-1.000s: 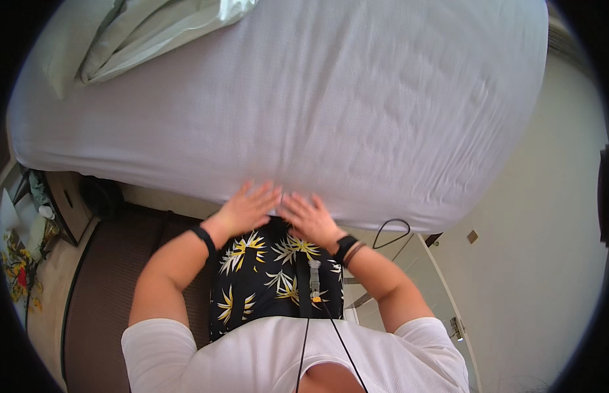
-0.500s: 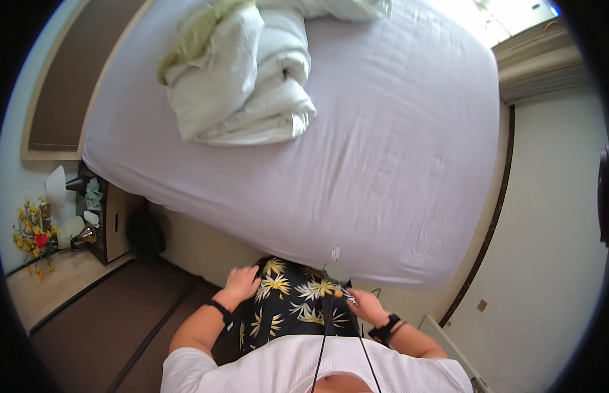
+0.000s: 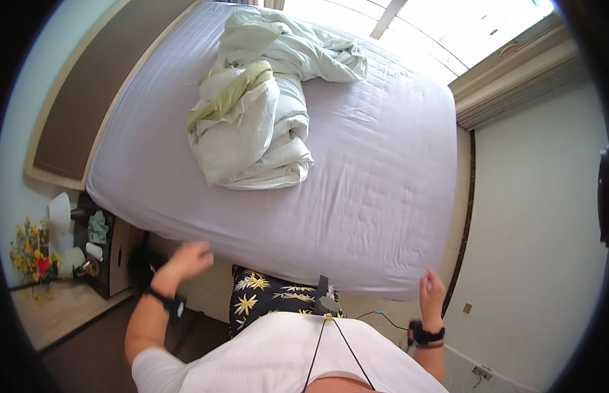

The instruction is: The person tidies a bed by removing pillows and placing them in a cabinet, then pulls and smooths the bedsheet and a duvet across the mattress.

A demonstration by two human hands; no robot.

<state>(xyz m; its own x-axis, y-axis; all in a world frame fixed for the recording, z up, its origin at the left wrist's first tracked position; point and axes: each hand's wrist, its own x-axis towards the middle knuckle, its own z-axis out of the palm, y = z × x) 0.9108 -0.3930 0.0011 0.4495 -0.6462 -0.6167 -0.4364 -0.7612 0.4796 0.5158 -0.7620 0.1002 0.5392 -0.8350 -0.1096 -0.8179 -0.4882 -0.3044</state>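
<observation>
A bed with a pale lavender fitted sheet (image 3: 376, 196) fills the middle. On it lies a bunched white and pale green duvet (image 3: 252, 144), folded over itself toward the far left. My left hand (image 3: 190, 260) is raised by the near left edge of the bed, slightly blurred, with fingers loosely extended and nothing in them. My right hand (image 3: 433, 291) is up by the near right corner of the mattress. Its fingers are slightly bent and apart, holding nothing. Neither hand visibly grips the sheet.
A nightstand (image 3: 121, 252) at the left carries a lamp (image 3: 59, 213) and yellow flowers (image 3: 29, 252). The headboard (image 3: 88, 98) stands along the left; curtains (image 3: 514, 78) and a bright window are at the far right. A cable (image 3: 386, 318) hangs near my right wrist.
Both hands have left the patterned black trousers and spread outward, the left one toward the bed's left edge, the right one toward its near right corner. The view has tilted up, showing more window and duvet.
</observation>
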